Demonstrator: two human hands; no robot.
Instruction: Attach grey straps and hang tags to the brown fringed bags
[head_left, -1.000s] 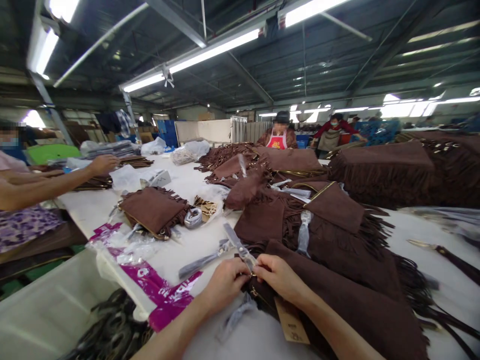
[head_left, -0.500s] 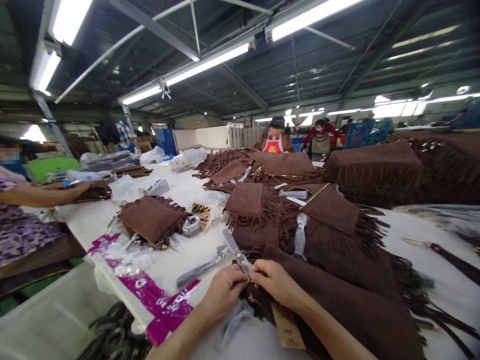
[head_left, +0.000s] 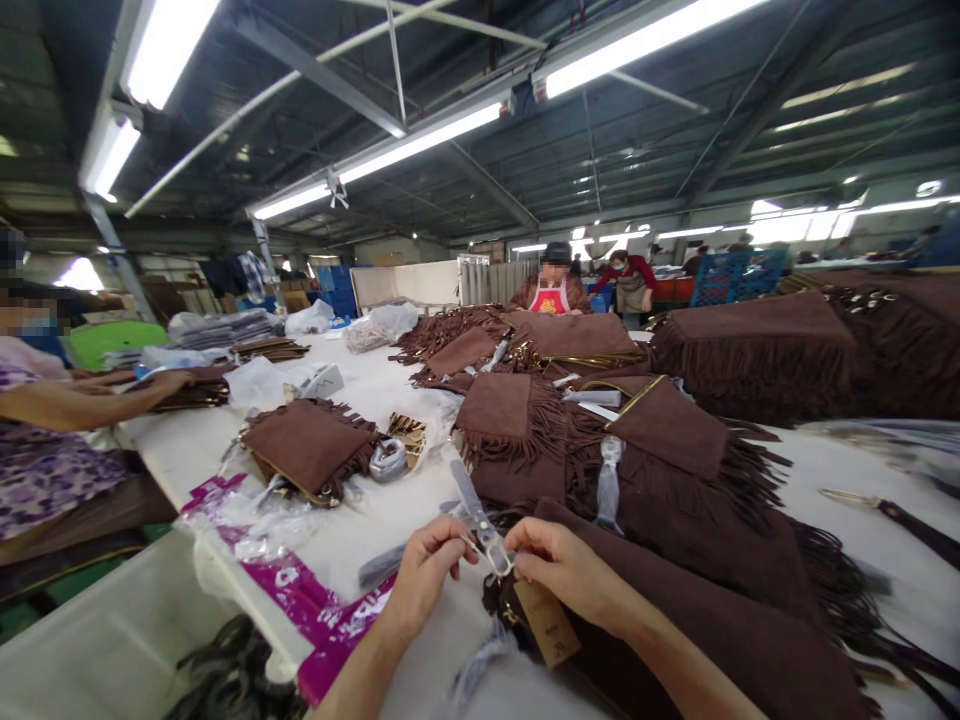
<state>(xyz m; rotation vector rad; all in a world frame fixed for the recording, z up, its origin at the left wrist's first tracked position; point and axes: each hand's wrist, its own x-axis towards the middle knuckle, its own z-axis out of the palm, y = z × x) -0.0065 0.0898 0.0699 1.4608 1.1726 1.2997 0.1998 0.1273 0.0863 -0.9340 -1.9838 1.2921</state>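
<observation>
Both hands lifted slightly since second ago. Left hand (head_left: 426, 568) and right hand (head_left: 561, 568), fingers pinched on clasp (head_left: 491, 540); tag (head_left: 546, 622), at 6 o'clock, now dangles free over brown bag (head_left: 712, 610).

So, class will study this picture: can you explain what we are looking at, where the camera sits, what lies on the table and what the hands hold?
There is no machine here. The camera is worn on a person's head, looking forward and down at their own bare hands. The left hand and right hand pinch a small metal clasp at the edge of a brown fringed bag, with a paper tag hanging below. On the white table lie more fringed bags, plastic wrappers and a tape roll. Another person's arm reaches in at the left.
</observation>
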